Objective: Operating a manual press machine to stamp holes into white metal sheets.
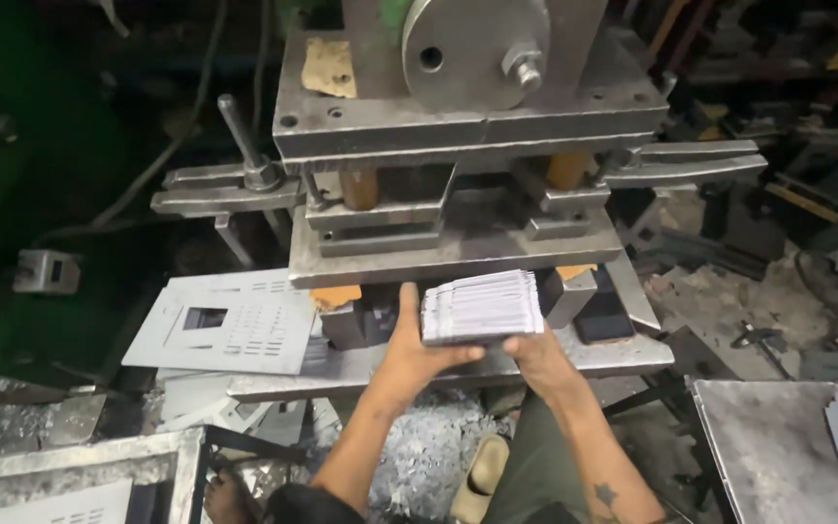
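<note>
Well left of both hands, a punched sheet-metal panel (230, 325) with slots and a square cutout lies flat on other sheets. Below it, at the lower left corner, a metal tray frame (80, 466) is cut off by the picture edge.

The left hand (409, 354) supports a stack of thin metal strips (482, 306) from below and from its left end; its grip is pinching the stack, thumb curled up over the near edge, fingers extended upward along the left end. The right hand (535, 354) grips the stack at its lower right corner; most of its fingers are hidden beneath the stack, so their spread cannot be determined. The stack is held just in front of the press (467, 146) and just above the press's steel bed plate (623, 354).

Directly below the hands, metal scrap (429, 456) covers the floor, and a sandal (482, 475) shows beside the person's leg. Right of the right hand, a grey plate (768, 446) lies flat. The background is dark and hard to resolve.
</note>
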